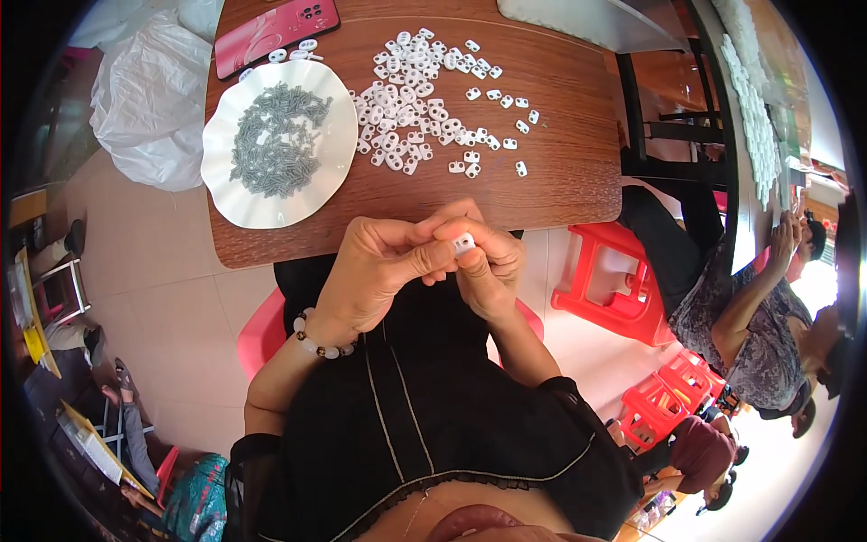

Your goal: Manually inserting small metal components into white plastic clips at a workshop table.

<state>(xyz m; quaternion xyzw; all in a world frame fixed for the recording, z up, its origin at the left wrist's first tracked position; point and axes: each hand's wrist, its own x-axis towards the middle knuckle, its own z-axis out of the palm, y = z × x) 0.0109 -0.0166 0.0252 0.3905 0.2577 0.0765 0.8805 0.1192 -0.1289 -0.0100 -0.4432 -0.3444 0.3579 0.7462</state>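
A small white plastic toggle piece [463, 242], seemingly light, stiff and easily dropped, sits pinched by its edges between left hand [379, 271] and right hand [488, 266] fingertips.

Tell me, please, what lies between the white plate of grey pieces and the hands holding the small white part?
In the head view, only bare brown table top and its near edge separate the white plate from the left hand and right hand pinching the small white part.
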